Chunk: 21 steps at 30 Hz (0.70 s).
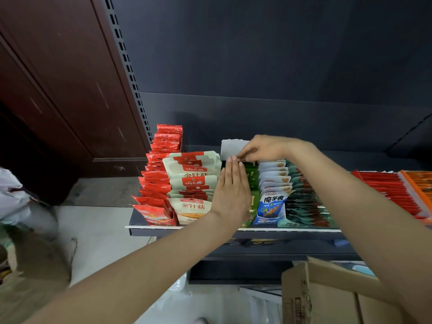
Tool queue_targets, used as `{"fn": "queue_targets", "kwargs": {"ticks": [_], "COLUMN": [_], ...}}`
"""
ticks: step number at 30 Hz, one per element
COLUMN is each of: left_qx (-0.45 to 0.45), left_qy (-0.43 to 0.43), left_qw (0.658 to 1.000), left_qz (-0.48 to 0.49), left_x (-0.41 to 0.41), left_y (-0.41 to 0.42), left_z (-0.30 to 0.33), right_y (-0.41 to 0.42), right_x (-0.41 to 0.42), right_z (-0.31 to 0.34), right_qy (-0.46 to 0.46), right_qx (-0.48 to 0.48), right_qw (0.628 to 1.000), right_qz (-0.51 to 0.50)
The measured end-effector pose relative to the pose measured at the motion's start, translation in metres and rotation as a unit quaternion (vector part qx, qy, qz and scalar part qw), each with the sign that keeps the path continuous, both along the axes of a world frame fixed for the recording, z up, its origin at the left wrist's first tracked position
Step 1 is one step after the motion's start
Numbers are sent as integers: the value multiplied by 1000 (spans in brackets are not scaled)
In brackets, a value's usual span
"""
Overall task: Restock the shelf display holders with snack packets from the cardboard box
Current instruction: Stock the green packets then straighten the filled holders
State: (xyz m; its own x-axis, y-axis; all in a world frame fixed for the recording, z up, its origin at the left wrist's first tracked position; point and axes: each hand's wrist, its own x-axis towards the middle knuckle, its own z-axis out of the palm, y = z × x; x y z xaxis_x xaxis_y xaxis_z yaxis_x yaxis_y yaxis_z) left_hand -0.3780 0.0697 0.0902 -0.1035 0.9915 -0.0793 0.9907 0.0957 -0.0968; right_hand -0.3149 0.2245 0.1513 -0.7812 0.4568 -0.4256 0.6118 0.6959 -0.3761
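- On the shelf [145, 226], rows of snack packets stand upright in display holders, and the row of green packets [251, 176] serves as the landmark here.
- Over the green packets lies the left hand [230, 190], palm down, fingers straight and together, pressing flat on the tops of the row and gripping nothing.
- Just behind the green packets, the right hand [261, 148] has its fingers curled, pinching something small at the back of the row, beside the holder's white back panel [231, 148]; what it pinches cannot be made out.
- Left of the green packets stand pale packets with red labels [191, 183], and further left a long row of red packets [159, 181].
- Right of the green packets come blue-and-white packets [272, 204], then dark teal ones [304, 202], then red [388, 190] and orange [420, 183] trays.
- Below and right of the green packets, under the shelf, the cardboard box [315, 298] sits open, partly hidden by the right forearm.
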Motion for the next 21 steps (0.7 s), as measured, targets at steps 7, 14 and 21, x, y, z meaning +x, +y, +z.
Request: {"fn": "queue_targets", "kwargs": {"ticks": [7,14,21], "left_qx": [14,7,32], "left_qy": [86,115,106], "left_qw": [995,991,992], "left_qz": [-41,-73,-67], "left_x": [-3,-15,-11], "left_y": [-5,-5,-12], "left_z": [6,9,8], "right_y": [-11,-16,-9], "right_x": [2,-4,-3], "right_z": [-10,-26,-15], "right_qy": [31,-2,16], "right_qx": [113,189,74], "right_qw": [993,980,997], "right_qz": [30,55,30]}}
